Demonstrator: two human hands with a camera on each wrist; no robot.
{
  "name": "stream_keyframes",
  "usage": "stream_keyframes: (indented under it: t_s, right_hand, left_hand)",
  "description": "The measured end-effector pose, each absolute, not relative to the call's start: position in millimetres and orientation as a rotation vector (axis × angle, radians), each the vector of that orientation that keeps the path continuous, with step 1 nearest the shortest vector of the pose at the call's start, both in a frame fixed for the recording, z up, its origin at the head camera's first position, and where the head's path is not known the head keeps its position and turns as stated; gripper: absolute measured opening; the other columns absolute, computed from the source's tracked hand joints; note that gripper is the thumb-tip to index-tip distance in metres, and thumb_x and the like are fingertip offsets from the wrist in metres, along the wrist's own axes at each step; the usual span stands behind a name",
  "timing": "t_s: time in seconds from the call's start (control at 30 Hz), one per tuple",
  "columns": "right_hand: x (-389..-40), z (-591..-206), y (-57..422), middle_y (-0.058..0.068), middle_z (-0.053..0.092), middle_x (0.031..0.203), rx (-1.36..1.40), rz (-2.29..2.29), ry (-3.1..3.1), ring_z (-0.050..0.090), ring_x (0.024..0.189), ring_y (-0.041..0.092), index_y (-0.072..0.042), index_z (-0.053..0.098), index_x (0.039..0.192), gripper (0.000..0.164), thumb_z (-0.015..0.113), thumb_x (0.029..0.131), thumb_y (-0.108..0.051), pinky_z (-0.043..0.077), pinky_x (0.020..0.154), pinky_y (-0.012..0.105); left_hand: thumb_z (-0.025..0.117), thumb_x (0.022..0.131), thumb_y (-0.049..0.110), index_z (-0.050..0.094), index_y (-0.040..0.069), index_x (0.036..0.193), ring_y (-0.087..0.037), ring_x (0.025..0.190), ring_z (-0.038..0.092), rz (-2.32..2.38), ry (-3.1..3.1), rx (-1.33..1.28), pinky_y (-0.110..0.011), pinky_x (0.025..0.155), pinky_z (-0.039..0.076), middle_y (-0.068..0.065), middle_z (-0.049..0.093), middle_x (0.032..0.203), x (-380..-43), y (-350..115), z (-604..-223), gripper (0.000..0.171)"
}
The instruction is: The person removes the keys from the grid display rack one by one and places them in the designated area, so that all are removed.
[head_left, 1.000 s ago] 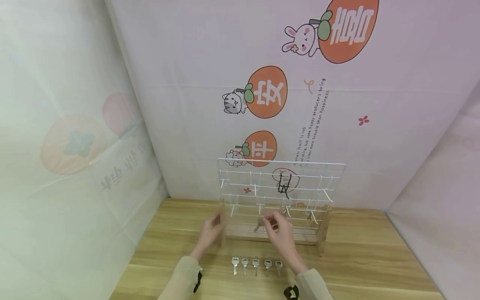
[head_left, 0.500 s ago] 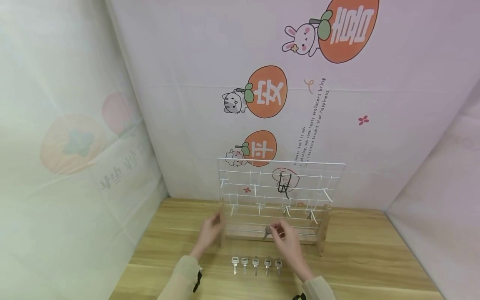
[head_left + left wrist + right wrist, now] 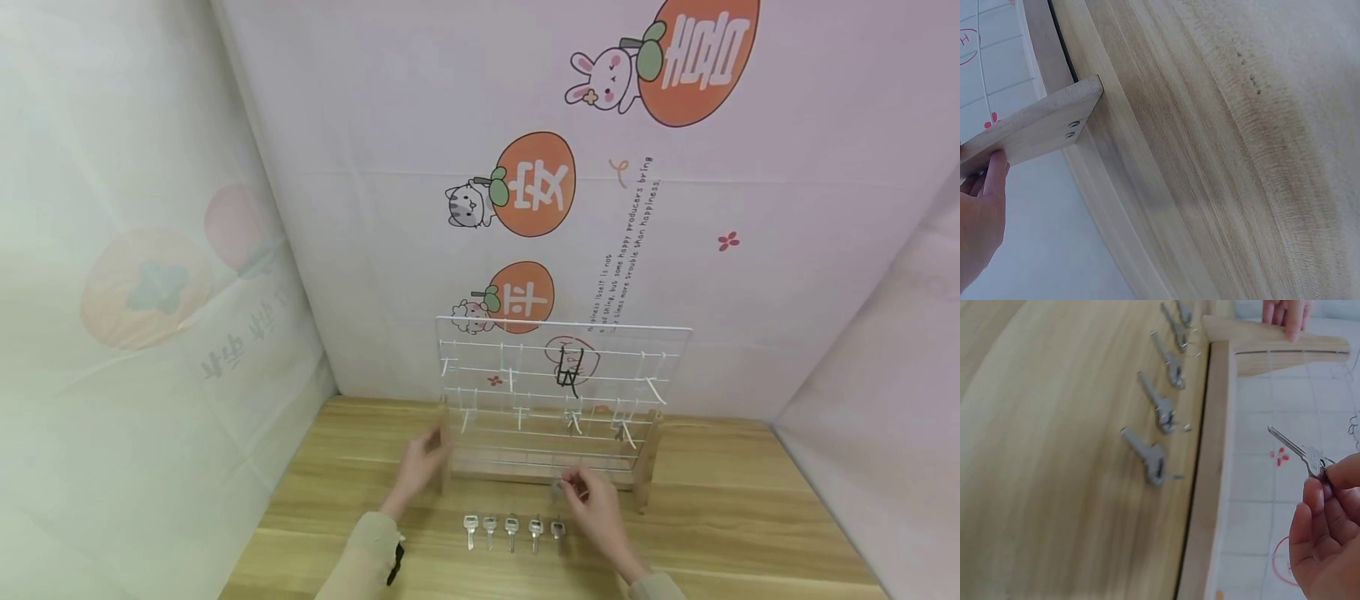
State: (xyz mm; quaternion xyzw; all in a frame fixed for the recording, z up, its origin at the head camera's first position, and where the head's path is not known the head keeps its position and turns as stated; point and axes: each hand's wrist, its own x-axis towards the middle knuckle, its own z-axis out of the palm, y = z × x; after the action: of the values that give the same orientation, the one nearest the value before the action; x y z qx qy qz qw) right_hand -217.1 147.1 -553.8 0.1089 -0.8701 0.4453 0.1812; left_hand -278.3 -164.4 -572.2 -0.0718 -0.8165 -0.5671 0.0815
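Note:
In the right wrist view a silver key [image 3: 1314, 461] is pinched by its ring end between the thumb and fingers of my right hand [image 3: 597, 507], its blade pointing away from the palm. In the head view that hand is low before the white wire rack [image 3: 562, 325], right above the rightmost key of a row on the table. My left hand [image 3: 417, 468] grips the wooden side leg [image 3: 1041, 122] of the rack, thumb on its near face. Several silver keys [image 3: 512, 525] lie in a row in front of the rack.
White hooks [image 3: 654, 390] stick out from the rack in two rows. Keys [image 3: 622, 431] hang on two lower hooks at the right. A black mark or object [image 3: 567, 372] shows at the rack's upper middle. Printed cloth [image 3: 390, 250] encloses the wooden table [image 3: 720, 533].
My right hand has moved down and to the right with the key, away from the lower hooks toward the row of keys. My left hand has stayed on the rack's leg.

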Motion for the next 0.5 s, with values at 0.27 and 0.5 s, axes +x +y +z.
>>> stream_keyframes:
  t_s: [0.27, 0.5]
  right_hand:
    - [-213.8, -572.8, 164.3, -0.001, 0.065, 0.073, 0.244, 1.272, -2.565, 0.05, 0.062, -0.005, -0.005, 0.066, 0.086, 0.013, 0.069, 0.083, 0.007, 0.05, 0.054, 0.013]
    - [-211.6, -586.2, 177.4, 0.0, 0.065, 0.073, 0.176, 1.311, -2.672, 0.048, 0.061, -0.003, -0.004, 0.067, 0.087, 0.01, 0.07, 0.083, 0.006, 0.046, 0.053, 0.014]
  left_hand:
    - [0.065, 0.095, 0.017, 0.047, -0.01, 0.139, -0.043, 0.126, 0.058, -1.721, -2.432, -0.206, -0.05, 0.108, 0.05, -0.03, 0.058, 0.135, -277.8, -163.5, -572.1, 0.055]
    - [0.065, 0.096, 0.018, 0.046, -0.009, 0.141, -0.042, 0.126, 0.058, -1.741, -2.42, -0.199, -0.051, 0.108, 0.05, -0.029, 0.057, 0.136, -278.3, -162.8, -571.7, 0.056]
